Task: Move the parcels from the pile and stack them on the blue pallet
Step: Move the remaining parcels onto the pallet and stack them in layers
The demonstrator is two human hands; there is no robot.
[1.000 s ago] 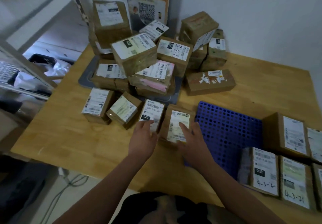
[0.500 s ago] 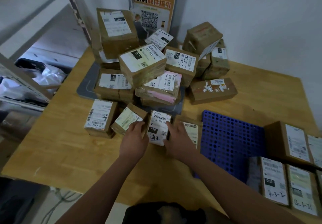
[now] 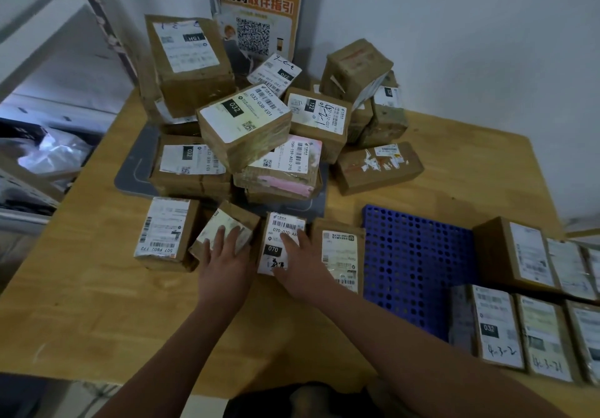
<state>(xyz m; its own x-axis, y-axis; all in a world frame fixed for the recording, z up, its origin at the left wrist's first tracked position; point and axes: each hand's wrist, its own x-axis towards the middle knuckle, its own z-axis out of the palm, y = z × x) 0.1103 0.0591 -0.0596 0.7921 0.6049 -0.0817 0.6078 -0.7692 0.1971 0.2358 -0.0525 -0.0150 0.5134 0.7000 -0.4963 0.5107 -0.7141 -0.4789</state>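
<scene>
Parcels lie heaped at the back of the wooden counter — brown boxes with white labels, tumbled over a grey mat. In front of the heap we see four more lying in a row. The person's left hand lies with straight fingers on the tilted parcel with the pale label. The right hand rests, fingers spread, on the 070 parcel; neither hand curls round anything. Just beside it, a further labelled box lies by the left edge of the blue pallet — its right side carries rows of stacked parcels. We note a QR-code poster against the wall behind.
</scene>
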